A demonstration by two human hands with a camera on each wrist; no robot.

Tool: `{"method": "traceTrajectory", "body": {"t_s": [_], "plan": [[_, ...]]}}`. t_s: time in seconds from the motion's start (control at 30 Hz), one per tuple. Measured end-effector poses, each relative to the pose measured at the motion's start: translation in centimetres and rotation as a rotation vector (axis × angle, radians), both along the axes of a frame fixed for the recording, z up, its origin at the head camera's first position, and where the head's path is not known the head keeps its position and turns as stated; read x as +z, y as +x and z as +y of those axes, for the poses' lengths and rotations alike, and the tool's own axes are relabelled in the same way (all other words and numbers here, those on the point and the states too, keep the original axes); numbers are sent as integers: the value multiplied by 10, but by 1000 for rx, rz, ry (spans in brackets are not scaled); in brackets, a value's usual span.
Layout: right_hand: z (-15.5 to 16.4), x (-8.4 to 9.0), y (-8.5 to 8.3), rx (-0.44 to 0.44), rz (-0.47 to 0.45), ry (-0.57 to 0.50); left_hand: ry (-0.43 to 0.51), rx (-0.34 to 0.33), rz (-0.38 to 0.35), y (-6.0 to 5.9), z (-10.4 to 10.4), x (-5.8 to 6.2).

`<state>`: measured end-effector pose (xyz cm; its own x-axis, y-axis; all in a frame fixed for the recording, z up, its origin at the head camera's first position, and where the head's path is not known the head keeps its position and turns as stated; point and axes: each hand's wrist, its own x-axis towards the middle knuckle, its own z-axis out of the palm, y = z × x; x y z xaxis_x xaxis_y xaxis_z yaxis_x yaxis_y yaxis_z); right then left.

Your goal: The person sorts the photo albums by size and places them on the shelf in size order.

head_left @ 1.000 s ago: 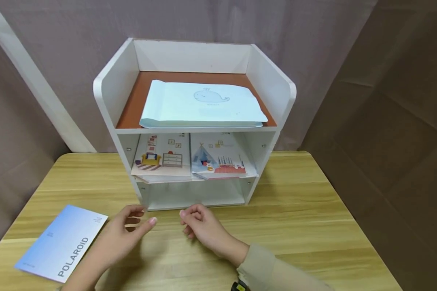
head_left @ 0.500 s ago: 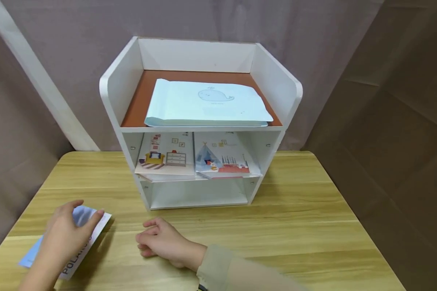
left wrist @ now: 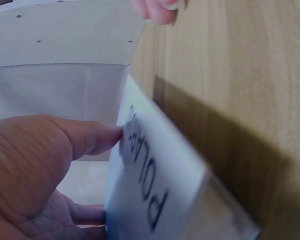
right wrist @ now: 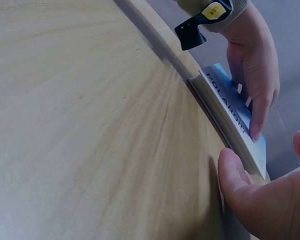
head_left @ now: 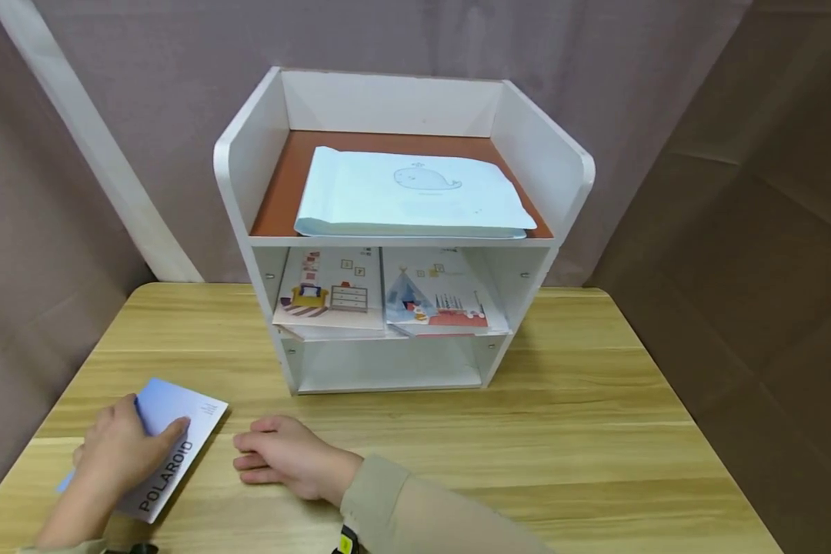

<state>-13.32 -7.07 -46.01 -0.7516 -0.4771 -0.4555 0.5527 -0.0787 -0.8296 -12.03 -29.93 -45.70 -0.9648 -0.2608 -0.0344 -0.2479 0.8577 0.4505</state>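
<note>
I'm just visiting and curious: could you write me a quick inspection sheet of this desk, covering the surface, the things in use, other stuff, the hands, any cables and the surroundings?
Surface: light wooden table, grain running side to side.
Things in use: blue booklet printed POLAROID, lying flat near the table's left front corner.
Clutter: white shelf unit at the back; pale whale-print pad on its top tier; two illustrated cards on the middle tier; the bottom tier looks bare.
Hands: left hand rests on the booklet, fingers over its far edge; right hand lies on the table beside it, holding nothing.
Cables: nothing seen.
Surroundings: grey-brown curtain behind and at both sides; a white strip slants across it on the left.
</note>
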Motion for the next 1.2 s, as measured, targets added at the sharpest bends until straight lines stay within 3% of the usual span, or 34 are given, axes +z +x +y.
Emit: {"method": "traceTrajectory", "body": {"t_s": [0.27,0.53,0.63,0.83,1.2], "plan": [[-2,-4,0,-14,-1,-16,32,-114,16,-1,4,2],[-1,-3,-3,9,-7,13,76,-152,-3,0,5,5],[0,-3,-3,24,-5,22,131,-157,-39,-1,5,7],[-1,-3,-1,9,-21,29,296,-141,-183,-1,4,8],[1,1,-3,-45,-37,21,462,-107,-255,-1,4,6]]}}
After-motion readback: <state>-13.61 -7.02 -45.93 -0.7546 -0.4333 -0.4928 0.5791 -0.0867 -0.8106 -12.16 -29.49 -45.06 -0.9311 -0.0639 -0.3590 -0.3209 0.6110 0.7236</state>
